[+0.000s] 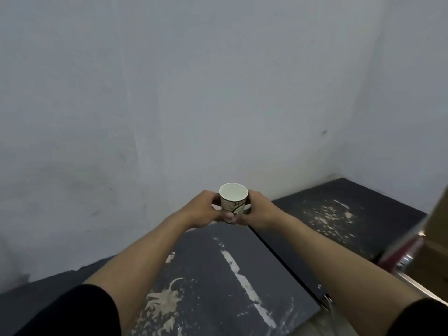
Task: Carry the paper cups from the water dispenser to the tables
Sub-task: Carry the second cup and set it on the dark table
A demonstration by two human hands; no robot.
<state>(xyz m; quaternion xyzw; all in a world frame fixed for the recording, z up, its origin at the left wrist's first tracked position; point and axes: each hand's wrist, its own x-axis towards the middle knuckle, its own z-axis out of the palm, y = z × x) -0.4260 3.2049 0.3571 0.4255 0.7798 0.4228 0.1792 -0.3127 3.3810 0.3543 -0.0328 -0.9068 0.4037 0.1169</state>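
Holding a paper cup (233,202) upright between them, the left hand (202,212) and right hand (261,210) have their fingers curled round its printed body from either side, above the far edge of a dark, paint-flecked bench (206,275) beside the grey wall (194,93). Its inside shows plain white, and whether it holds water cannot be told.

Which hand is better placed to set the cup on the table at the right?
Probably the right hand: it and the left hand both grip the cup, but it is on the side nearer that table.
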